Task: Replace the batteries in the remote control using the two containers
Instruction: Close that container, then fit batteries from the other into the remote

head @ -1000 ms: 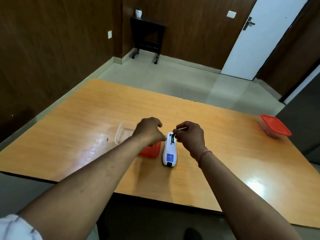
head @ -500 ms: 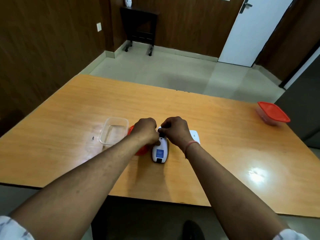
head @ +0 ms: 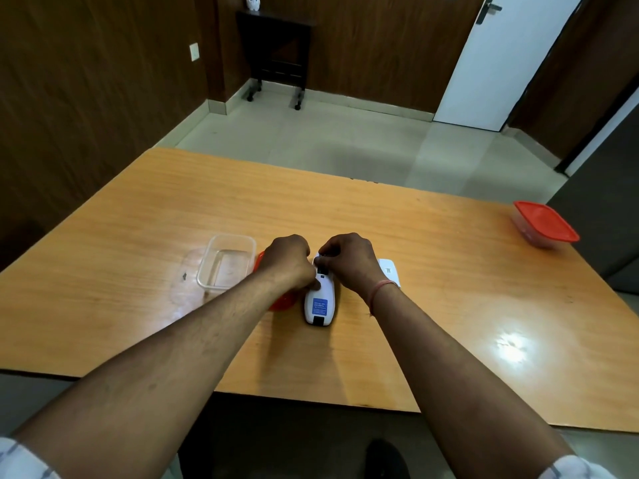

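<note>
Hands, two of them, meet at the far end of one white remote control [head: 320, 300], which lies back-up on the wooden table [head: 432, 257], near its front edge and about midway along it, with a blue label facing up. The left hand [head: 289, 258] has its fingers curled, and they grip the left edge of the remote control beside its open battery bay. The right hand [head: 348, 259] curls its fingers down onto the far end of the same bay; what lies under those fingertips is hidden, so I cannot tell whether they pinch anything. One thin thread bracelet [head: 379, 291] circles the right wrist.

Two containers stand on the table. One clear container [head: 226, 264] sits open just left of the left hand. Its one loose red lid [head: 280, 303] lies flat beneath the left forearm, between the clear container and the remote control. One closed container [head: 544, 225] with a second red lid on it stands well apart at the far right edge. One white battery cover [head: 390, 271] lies just right of the right hand
</note>
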